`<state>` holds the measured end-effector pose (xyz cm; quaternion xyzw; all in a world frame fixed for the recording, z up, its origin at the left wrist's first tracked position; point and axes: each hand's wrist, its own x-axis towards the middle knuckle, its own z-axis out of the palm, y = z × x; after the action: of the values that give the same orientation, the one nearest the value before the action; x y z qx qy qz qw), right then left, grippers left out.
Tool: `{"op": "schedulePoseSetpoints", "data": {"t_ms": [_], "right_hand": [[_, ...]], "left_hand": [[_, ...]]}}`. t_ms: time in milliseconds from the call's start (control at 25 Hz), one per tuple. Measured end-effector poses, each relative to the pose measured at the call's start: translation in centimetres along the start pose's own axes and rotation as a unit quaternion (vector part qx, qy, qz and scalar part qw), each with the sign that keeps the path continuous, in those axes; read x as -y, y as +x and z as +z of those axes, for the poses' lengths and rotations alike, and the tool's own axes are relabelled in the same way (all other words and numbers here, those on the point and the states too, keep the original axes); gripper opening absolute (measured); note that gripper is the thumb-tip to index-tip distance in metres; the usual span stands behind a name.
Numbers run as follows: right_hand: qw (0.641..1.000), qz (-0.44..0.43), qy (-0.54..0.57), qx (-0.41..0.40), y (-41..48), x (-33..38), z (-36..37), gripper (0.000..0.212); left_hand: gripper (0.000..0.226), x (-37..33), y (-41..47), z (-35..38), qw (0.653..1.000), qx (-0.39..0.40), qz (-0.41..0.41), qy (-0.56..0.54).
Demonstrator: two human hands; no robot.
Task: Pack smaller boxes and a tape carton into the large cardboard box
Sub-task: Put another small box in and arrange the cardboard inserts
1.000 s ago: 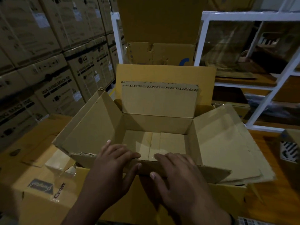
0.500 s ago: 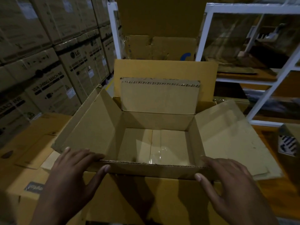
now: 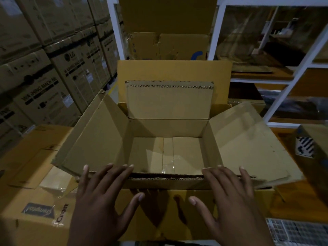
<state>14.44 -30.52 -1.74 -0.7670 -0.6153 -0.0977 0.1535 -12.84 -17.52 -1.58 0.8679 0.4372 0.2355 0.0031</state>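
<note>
Head view shows our large brown cardboard box (image 3: pixel 168 127) right in front of us, flaps spread open, a taped seam along its floor, sitting on a wider yellow-brown printed carton (image 3: pixel 35 219). Our left hand (image 3: pixel 104 197) and right hand (image 3: pixel 229 197) lie flat on its near side, fingers straight and spread, fingertips at the rim, gripping nothing. Stacked brown washing-machine cartons (image 3: pixel 44 86) stand to our left.

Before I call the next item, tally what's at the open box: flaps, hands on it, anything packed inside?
Open cardboard box: 1
Flaps folded open: 4 (far flap, left flap, right flap, near flap)
Hands at the near edge: 2 (left hand, right hand)
Packed items visible inside: 0
Total: 7
</note>
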Motion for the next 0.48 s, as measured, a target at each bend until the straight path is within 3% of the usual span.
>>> {"op": "schedulePoseSetpoints", "data": {"t_ms": [480], "right_hand": [[0.999, -0.040, 0.030, 0.015, 0.1, 2.0, 0.1, 0.061]], "left_hand": [[0.064, -1.2, -0.3, 0.7, 1.000, 0.016, 0.011, -0.008]]}}
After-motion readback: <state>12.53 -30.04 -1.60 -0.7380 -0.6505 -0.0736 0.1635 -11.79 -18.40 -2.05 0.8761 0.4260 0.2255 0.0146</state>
